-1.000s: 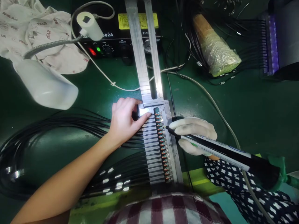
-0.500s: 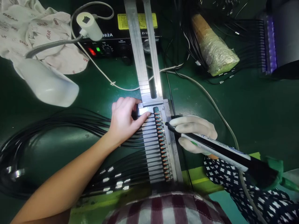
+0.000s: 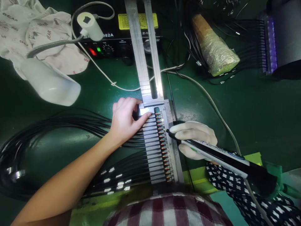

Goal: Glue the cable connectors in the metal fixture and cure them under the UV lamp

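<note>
Syringe point(image 3: 223, 160) farther down connector row point(image 3: 164, 147)

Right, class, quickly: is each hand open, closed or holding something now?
Left hand: thumb and fingers at the metal fixture; whether it grips cannot be told.
Right hand: white-covered fingers closed around a black-and-white syringe-like tool.

The metal rail point(image 3: 138, 47) runs off the top edge and covers part of the black control box point(image 3: 117, 45). Print on the yellow label point(image 3: 123, 22) is too small to read. A long black tool point(image 3: 218, 156) hides part of the gloved right hand point(image 3: 196, 134).
</note>
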`<state>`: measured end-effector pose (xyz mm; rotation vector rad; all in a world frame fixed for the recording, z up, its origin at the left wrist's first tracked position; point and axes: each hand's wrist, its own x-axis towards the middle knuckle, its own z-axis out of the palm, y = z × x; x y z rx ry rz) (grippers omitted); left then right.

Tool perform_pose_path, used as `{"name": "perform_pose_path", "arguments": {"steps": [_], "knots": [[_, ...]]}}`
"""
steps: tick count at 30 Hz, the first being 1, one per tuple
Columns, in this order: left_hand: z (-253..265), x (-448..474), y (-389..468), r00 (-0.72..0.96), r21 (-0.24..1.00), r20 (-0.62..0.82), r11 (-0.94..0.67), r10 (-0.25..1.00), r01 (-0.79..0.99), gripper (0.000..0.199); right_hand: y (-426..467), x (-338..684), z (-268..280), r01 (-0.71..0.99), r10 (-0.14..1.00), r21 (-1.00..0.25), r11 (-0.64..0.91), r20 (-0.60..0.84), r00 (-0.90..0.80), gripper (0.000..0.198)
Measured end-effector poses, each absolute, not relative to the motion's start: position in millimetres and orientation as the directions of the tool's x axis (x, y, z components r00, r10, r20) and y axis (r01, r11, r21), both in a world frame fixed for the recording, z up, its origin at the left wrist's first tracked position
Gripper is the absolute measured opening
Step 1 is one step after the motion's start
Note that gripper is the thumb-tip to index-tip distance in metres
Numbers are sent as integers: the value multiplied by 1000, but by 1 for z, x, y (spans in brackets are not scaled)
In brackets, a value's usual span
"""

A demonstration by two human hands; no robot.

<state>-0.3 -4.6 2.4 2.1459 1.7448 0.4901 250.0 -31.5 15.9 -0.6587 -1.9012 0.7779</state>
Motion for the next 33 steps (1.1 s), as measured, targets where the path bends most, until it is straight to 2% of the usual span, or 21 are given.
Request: {"name": "perform_pose_path", "arguments": {"steps": [20,33], "knots": [[3,0,-4,176,457,29,-170,984,873,32,-31,252,12,75,720,-765,640,563,-406,22],[4,0,-4,165,451,3,-149,986,880,33,-27,251,17,114,731,-766,633,542,-414,22]]}}
